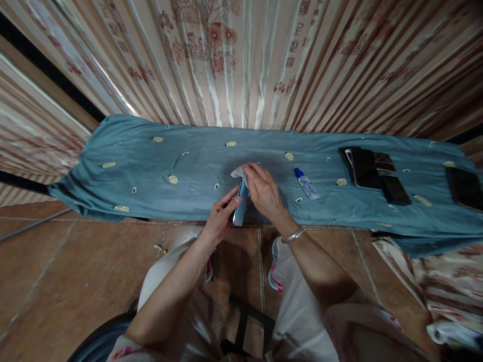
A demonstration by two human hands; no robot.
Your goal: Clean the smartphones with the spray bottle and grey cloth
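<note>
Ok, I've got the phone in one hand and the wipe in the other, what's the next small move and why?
Probably draw the white wipe down along the phone. The left hand grips the phone at its near end, while the right hand presses the wipe at its far end, so most of the phone lies uncovered below it.

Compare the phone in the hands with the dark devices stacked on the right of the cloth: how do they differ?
The phone is held on edge between the left hand and right hand, with a white wipe at its top; the stacked devices lie flat, untouched. The phone looks silvery grey; the stacked devices look black. The phone is alone; the stacked devices overlap. Both are over the blue cloth.
</note>
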